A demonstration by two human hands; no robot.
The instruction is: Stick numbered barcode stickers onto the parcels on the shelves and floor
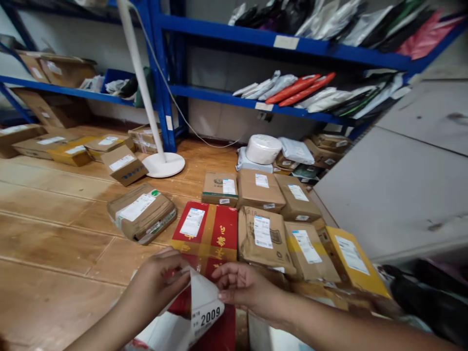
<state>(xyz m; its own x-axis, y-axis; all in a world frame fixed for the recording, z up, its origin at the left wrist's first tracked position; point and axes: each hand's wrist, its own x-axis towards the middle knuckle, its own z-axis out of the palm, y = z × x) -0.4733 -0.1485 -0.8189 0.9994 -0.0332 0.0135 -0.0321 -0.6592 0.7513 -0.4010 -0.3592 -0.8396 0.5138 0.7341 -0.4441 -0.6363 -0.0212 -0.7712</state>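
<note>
A white sticker label (204, 312) printed "2009" is lifted and bent between my two hands. My left hand (161, 280) is closed on its upper left part, with the fingertips partly hidden by the paper. My right hand (243, 290) has its thumb and curled fingers pinched at the label's right edge. More of the white sheet hangs below on the left. Under the hands lies a red box (226, 224) with gold lettering, tan tape and a shipping label on top. Just right of it sits a brown parcel (263, 239).
More labelled cartons (261, 187) and a yellow parcel (353, 258) cluster to the right. A worn carton (142, 212) lies on the wooden floor (47, 253). Beyond stand a white round-based pole (164, 165) and blue shelves (226, 34). A grey cabinet (402, 170) borders the right.
</note>
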